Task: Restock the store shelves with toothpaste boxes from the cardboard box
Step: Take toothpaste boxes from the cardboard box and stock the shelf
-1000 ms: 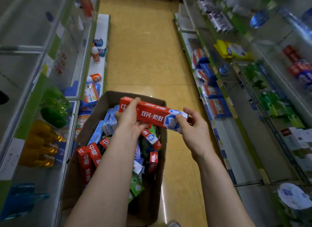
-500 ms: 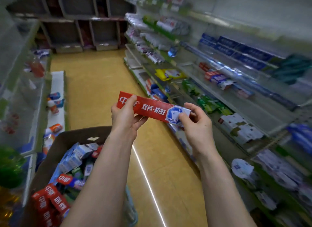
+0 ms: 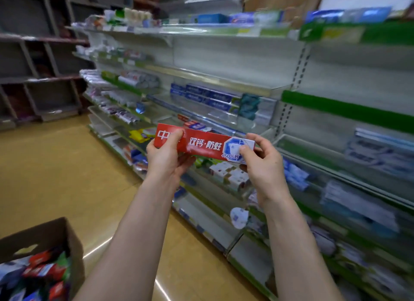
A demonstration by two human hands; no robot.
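A long red toothpaste box (image 3: 202, 144) with white lettering and a blue-white end is held level at chest height, in front of the store shelves (image 3: 224, 81) on the right. My left hand (image 3: 167, 156) grips its left end, thumb over the front. My right hand (image 3: 263, 164) pinches its right end. The brown cardboard box (image 3: 65, 231) stands at the bottom left on the floor, with several red, blue and green toothpaste boxes (image 3: 42, 271) inside.
Shelves on the right carry blue toothpaste boxes (image 3: 208, 95), teal packs (image 3: 248, 107) and white-blue cartons (image 3: 380, 152), with bare stretches in the upper rows. Dark wooden racks (image 3: 33, 65) stand at the aisle's far end. The yellow floor (image 3: 67, 166) lies open on the left.
The view swung up and right, from the cardboard box to the right-hand shelves. Both hands lifted the red toothpaste box out of the carton and up toward the shelves.
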